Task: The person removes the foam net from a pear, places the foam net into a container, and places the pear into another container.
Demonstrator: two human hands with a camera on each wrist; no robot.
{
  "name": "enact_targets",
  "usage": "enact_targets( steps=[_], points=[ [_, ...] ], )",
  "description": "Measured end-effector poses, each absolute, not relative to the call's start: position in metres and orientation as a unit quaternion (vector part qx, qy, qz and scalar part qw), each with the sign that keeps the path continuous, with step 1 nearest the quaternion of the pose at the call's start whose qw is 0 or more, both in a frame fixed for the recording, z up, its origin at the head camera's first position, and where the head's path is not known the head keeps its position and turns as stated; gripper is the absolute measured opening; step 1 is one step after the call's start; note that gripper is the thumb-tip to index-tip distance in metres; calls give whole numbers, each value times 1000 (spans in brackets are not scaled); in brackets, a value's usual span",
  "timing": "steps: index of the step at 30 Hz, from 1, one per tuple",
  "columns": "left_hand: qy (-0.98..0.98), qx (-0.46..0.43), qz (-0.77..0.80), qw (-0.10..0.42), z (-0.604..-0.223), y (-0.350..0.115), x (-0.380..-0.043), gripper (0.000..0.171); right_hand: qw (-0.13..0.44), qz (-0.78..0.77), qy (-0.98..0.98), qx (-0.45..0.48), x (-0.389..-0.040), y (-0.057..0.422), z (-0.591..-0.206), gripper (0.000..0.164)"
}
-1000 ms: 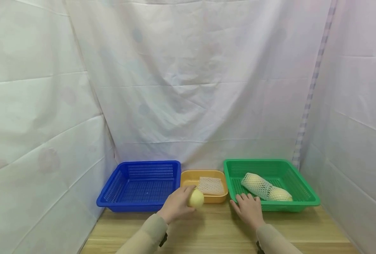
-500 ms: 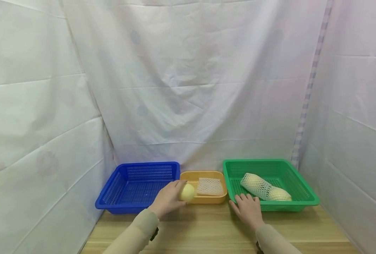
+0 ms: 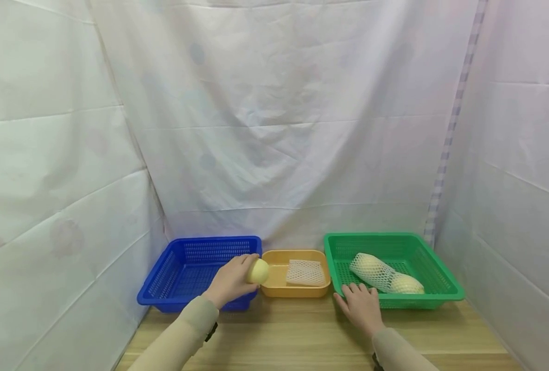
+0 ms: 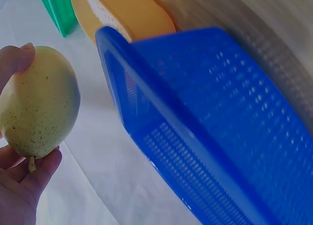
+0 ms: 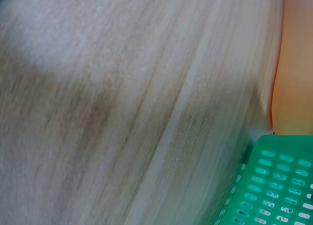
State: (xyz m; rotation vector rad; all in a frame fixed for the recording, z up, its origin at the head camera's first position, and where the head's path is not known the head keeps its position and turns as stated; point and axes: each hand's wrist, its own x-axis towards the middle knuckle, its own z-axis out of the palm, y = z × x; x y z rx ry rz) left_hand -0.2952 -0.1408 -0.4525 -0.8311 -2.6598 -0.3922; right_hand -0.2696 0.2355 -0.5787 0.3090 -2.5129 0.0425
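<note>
My left hand (image 3: 230, 278) grips a pale yellow pear (image 3: 258, 271) above the right front corner of the blue basket (image 3: 223, 240). In the left wrist view the pear shows dark specks and a short stem, with the thumb and fingertips on opposite sides of it. My right hand (image 3: 362, 306) rests on the front rim of the green basket (image 3: 434, 297), its fingers over the edge. Inside that basket lie two pears (image 3: 407, 283) in white foam netting (image 3: 381, 273). The right hand is out of sight in its own wrist view.
Between the two baskets stands a shallow orange tray (image 3: 295, 292) holding a flat white foam net (image 3: 305, 272). All three containers sit on a wood-grain table (image 3: 293, 335). White cloth (image 3: 274, 154) hangs behind and along both sides.
My left hand has carried the pear leftward and slightly up, from in front of the orange tray to the blue basket's right front corner. The right hand has stayed at the green rim.
</note>
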Motion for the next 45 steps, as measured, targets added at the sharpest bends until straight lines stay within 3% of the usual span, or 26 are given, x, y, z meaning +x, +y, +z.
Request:
enact_targets(
  steps=[14,36,45],
  points=[
    [-944,-251,-143,161,-441,-164,-312,70,285,20,-952,110,-271,237,-578,29],
    [-964,-183,-153,118,-457,-177,-331,65,306,16,-944,119,-268,236,-582,29],
    [-965,-178,-156,113,-462,-177,-336,62,290,16,-951,110,-269,235,-580,29]
  ],
)
